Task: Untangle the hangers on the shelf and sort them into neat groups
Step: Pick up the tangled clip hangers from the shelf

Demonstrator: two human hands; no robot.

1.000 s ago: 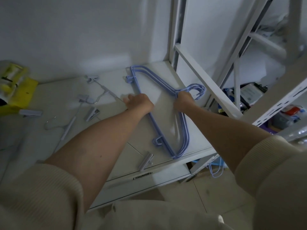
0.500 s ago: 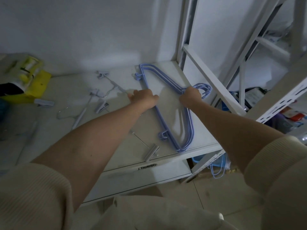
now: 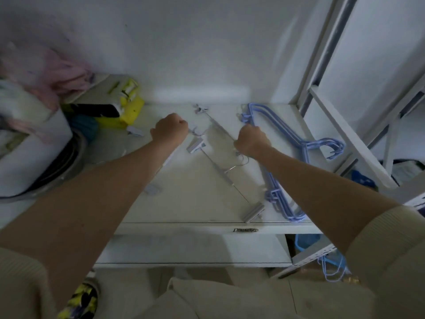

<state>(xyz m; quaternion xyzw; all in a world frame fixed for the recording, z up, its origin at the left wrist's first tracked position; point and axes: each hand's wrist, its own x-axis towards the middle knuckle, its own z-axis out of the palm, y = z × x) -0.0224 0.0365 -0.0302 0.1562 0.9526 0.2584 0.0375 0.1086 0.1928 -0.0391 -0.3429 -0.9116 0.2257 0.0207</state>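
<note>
A stack of blue plastic hangers [image 3: 279, 134] lies on the right of the white shelf [image 3: 184, 229], hooks pointing right. A long grey clip hanger [image 3: 230, 180] runs diagonally across the middle, with a clip at each end. My right hand [image 3: 251, 140] is curled in a fist over its middle, just above its wire hook, beside the blue stack. A second grey clip hanger [image 3: 195, 145] lies to the left. My left hand [image 3: 169, 130] is curled at that hanger's wire hook. What the fingers of either hand close on is hidden beneath them.
A yellow box [image 3: 131, 107] and a loose clip [image 3: 135, 132] lie at the back left. A white container [image 3: 34, 146] with pink cloth stands at far left. White metal frame bars [image 3: 345, 139] fence the right side. More blue hangers [image 3: 331, 268] hang below the shelf.
Both hands have left the blue stack and moved left onto the grey clip hangers. The blue hangers stay on the right. My view has swung left.
</note>
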